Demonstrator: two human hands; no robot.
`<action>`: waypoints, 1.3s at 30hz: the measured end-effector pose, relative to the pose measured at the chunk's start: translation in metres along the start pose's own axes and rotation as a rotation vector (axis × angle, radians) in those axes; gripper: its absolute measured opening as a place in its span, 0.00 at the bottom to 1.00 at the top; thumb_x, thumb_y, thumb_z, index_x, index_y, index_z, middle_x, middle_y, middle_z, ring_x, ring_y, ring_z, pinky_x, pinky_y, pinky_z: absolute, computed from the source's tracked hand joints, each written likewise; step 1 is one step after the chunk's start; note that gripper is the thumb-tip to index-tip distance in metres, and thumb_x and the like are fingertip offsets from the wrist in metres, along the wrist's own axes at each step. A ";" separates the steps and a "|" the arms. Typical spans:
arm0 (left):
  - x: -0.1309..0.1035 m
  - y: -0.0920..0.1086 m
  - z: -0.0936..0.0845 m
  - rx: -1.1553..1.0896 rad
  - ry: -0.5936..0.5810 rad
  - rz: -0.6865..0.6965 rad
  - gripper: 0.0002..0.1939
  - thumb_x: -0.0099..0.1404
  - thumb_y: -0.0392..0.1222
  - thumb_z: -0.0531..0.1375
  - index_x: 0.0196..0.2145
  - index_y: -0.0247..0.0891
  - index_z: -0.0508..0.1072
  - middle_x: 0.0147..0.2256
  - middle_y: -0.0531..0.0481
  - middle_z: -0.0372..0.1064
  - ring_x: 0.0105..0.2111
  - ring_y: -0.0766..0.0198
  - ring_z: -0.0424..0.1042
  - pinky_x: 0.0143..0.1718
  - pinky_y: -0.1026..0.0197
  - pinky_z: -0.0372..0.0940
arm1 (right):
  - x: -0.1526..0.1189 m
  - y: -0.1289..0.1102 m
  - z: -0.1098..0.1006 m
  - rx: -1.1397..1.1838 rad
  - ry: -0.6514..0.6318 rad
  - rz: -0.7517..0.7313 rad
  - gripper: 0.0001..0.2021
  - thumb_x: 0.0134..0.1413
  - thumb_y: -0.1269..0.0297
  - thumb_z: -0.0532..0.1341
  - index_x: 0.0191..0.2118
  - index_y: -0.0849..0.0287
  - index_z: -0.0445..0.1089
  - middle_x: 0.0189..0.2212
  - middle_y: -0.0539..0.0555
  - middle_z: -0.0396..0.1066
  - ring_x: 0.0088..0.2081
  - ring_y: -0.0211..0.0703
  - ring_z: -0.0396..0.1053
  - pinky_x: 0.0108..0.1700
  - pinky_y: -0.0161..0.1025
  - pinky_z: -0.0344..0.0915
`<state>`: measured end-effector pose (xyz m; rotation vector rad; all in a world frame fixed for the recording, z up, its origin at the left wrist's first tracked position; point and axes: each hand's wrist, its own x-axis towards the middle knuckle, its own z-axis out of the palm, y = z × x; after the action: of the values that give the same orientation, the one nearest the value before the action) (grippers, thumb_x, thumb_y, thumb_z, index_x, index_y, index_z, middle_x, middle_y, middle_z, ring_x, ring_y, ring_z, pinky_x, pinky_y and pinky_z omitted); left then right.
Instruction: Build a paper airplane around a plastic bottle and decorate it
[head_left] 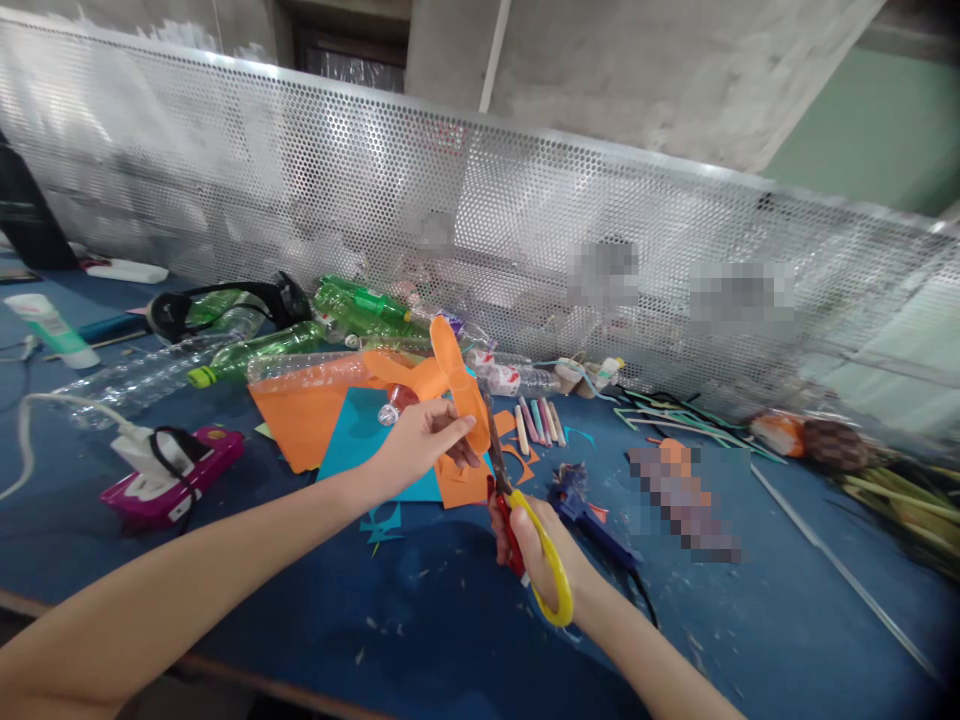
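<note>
Between the fingers and thumb of my left hand [427, 445] is an orange paper cutout [454, 375] with several rounded lobes, held up above the table. My right hand [544, 545] grips a pair of scissors [555, 570] with one yellow and one red handle loop. Their dark blades point upward along the right edge of the cutout; whether they touch it I cannot tell. Beneath my left hand lie a blue sheet [349, 440] and an orange sheet [289, 420]. A blue glue gun [600, 525] rests to the right of my right hand.
Green plastic bottles [266, 350] and transparent ones [517, 378] lie along the perforated metal screen [360, 180]. Several pastel sticks [540, 422] sit beyond the scissors. At left are a magenta power strip [176, 480], a glue tube [52, 330] and blue paper scraps [381, 522].
</note>
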<state>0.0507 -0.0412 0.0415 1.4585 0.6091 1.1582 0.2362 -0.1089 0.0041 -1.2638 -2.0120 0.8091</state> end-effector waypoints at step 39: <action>-0.001 -0.001 -0.002 -0.058 -0.006 -0.056 0.10 0.64 0.43 0.58 0.29 0.35 0.66 0.20 0.48 0.73 0.22 0.64 0.75 0.24 0.66 0.66 | -0.003 0.003 0.007 0.082 0.079 0.070 0.28 0.56 0.35 0.40 0.22 0.56 0.54 0.13 0.45 0.51 0.14 0.31 0.49 0.15 0.32 0.46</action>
<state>0.0487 -0.0411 0.0398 1.3864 0.6039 1.1189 0.2339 -0.1119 -0.0033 -1.3050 -1.8622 0.8525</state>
